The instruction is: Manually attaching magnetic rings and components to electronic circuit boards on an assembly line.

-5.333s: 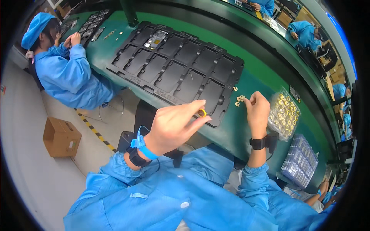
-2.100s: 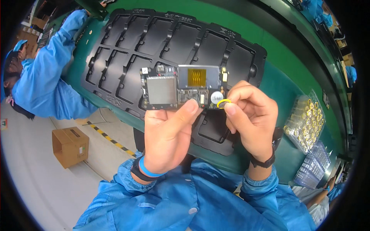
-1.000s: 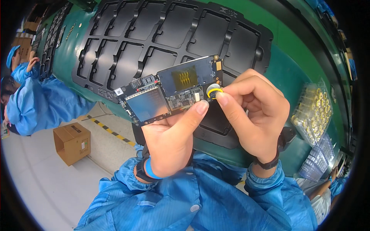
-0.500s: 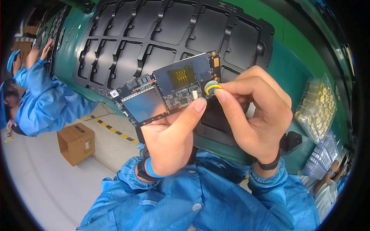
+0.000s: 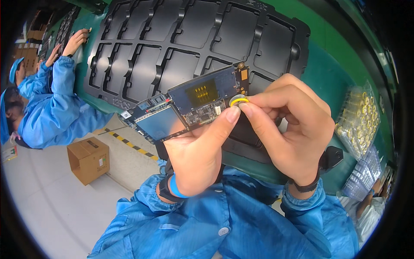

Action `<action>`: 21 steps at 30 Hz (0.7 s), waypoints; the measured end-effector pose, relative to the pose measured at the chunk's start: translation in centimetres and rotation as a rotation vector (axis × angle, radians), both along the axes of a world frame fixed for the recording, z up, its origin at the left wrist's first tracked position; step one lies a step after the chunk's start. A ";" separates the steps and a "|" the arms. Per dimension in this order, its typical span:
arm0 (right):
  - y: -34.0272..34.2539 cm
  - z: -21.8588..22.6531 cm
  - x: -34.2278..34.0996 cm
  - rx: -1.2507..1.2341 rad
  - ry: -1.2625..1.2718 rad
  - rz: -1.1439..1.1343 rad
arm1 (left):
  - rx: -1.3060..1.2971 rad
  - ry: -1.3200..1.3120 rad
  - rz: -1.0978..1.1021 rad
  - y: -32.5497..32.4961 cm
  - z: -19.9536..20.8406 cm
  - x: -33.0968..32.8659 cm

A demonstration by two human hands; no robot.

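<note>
My left hand point(image 5: 196, 149) grips a dark circuit board point(image 5: 189, 115) from below, its thumb lying along the near edge. The board is tilted over the tray and carries a silver shield plate, small chips and a gold contact patch. Between thumb and forefinger, my right hand point(image 5: 293, 123) pinches a coin cell battery point(image 5: 238, 101) with a yellow rim. The battery is at the board's right end, and my left thumb tip is close to it. Whether it is seated on the board I cannot tell.
A black moulded tray point(image 5: 157, 45) with several shaped pockets lies on the green table point(image 5: 330, 82). Bagged yellow-rimmed coin cells point(image 5: 358, 118) and a clear plastic blister pack point(image 5: 362, 175) are at the right. A co-worker in blue point(image 5: 60, 108) works at the left, near a cardboard box point(image 5: 88, 159) on the floor.
My left thumb has moved up and right, toward the coin cell. The battery looks tipped flatter against the board's end. At the left, the co-worker's arm has reached up to the table.
</note>
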State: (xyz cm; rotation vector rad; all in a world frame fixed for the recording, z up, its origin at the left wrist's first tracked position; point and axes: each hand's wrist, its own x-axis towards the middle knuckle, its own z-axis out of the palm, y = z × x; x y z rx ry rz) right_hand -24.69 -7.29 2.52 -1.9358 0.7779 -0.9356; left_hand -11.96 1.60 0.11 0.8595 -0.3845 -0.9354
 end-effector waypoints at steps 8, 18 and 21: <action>-0.1 0.0 -0.2 0.037 -0.005 0.007 | 0.035 0.010 0.011 0.1 0.2 -0.2; 0.0 0.2 0.3 -0.015 -0.019 -0.020 | 0.009 0.014 0.030 0.0 0.6 -0.2; -0.5 -0.5 0.4 -0.205 -0.068 0.042 | 0.029 0.031 0.028 0.1 0.8 -0.2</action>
